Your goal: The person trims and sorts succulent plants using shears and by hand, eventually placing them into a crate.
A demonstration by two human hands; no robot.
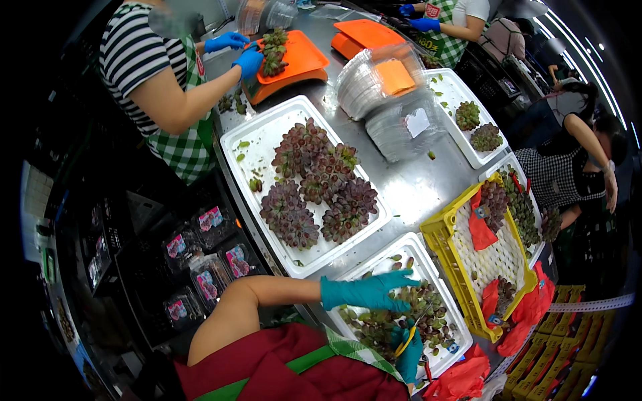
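My left hand (374, 291), in a teal glove, reaches over a white tray (338, 273) at the lower middle. Its fingers are stretched out and slightly apart just above dark red-green grapes (431, 304). My right hand (409, 354), gloved alike, is closed on yellow-handled scissors (404, 342), whose blades point up among the grapes near my left fingertips. Loose grapes and small clusters lie around both hands. Beyond, a second white tray (235, 137) bears several purple grape bunches (314, 177) and a few loose green grapes.
A yellow crate (441, 244) with red wrapping (480, 227) stands at right. Stacked clear plastic boxes (401, 127) and orange scales (297, 57) occupy the metal table. A co-worker in blue gloves (249, 63) handles grapes at upper left. Labelled boxes (210, 217) sit in a black crate at left.
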